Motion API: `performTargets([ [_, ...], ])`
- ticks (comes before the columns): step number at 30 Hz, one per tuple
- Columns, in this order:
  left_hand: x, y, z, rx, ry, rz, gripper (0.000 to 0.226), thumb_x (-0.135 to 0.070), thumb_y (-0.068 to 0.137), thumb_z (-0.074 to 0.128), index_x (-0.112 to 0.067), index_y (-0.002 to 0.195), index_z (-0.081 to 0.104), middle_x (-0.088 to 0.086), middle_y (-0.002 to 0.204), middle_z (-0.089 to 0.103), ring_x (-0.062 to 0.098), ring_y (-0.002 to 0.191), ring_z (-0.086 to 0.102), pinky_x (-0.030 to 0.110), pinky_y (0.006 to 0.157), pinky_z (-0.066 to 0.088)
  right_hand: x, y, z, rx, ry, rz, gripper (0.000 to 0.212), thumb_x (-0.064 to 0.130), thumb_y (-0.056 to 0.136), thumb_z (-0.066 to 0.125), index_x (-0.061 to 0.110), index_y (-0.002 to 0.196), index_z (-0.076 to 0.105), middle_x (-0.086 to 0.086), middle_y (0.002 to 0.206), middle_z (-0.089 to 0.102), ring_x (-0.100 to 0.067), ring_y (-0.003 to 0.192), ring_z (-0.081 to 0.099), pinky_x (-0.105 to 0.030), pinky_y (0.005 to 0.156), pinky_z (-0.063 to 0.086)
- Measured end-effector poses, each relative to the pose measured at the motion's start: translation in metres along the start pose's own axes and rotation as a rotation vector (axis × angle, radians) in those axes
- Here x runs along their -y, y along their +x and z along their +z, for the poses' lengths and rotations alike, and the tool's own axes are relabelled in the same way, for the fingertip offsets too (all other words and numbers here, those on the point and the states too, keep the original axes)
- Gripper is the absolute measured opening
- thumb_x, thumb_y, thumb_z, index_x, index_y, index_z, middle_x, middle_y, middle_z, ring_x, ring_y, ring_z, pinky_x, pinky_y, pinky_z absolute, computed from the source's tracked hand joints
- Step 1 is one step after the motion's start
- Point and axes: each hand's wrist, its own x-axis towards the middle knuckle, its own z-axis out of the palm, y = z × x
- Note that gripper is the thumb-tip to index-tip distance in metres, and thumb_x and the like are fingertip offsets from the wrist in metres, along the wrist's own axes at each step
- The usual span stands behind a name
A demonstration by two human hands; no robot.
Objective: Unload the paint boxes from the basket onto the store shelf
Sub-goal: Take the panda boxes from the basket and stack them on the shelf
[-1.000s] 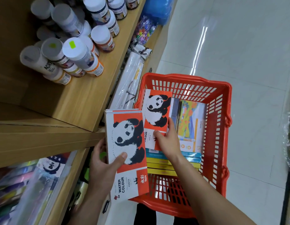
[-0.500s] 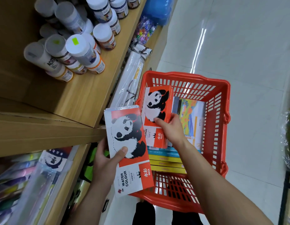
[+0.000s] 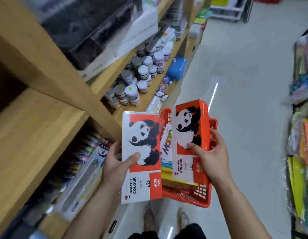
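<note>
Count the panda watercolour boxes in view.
2. One red-and-white panda watercolour box is in the left hand; the other is in the right hand above the red plastic basket. More may be hidden inside.

Both panda paint boxes are showing "WATER COLOUR" on the white strip, the bigger box point(image 3: 141, 157) also carrying "9024" on its red corner, the smaller box point(image 3: 190, 140) too blurry there, everything else unreadable.

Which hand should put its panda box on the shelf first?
Probably the left hand: its panda box is right beside the wooden shelf, while the right hand is over the red basket.
</note>
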Motion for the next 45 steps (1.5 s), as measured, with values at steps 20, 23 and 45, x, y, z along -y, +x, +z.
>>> performTargets([
  [20,-0.133,-0.150,-0.172,-0.683,-0.326,0.232,0.048,-0.011,0.078,0.087,-0.009,0.118,0.060,0.016,0.109,0.076,0.021,0.064,0.078,0.037,0.057,0.062,0.208,-0.126,0.077,0.749,0.174,-0.205,0.079,0.022,0.057,0.090,0.027,0.127,0.053,0.009,0.087,0.080,-0.021,0.078,0.079,-0.043,0.075,0.062],
  [23,-0.121,-0.148,-0.201,-0.704,-0.375,0.161,0.047,-0.008,0.081,0.084,-0.005,0.121,0.060,0.019,0.096,0.078,0.026,0.060,0.076,0.041,0.061,0.063,0.227,-0.130,0.124,0.809,0.127,-0.208,0.091,0.026,0.051,0.089,0.019,0.134,0.052,0.001,0.091,0.081,-0.019,0.075,0.079,-0.037,0.071,0.060],
  [45,-0.165,-0.132,-0.248,-0.713,-0.466,0.134,0.044,-0.018,0.083,0.080,0.003,0.117,0.063,0.011,0.067,0.079,0.027,0.054,0.077,0.033,0.043,0.056,0.226,-0.127,0.209,0.708,-0.132,-0.722,0.050,0.038,0.094,0.069,0.021,0.140,0.058,0.014,0.129,0.066,-0.004,0.119,0.060,-0.016,0.085,0.047],
])
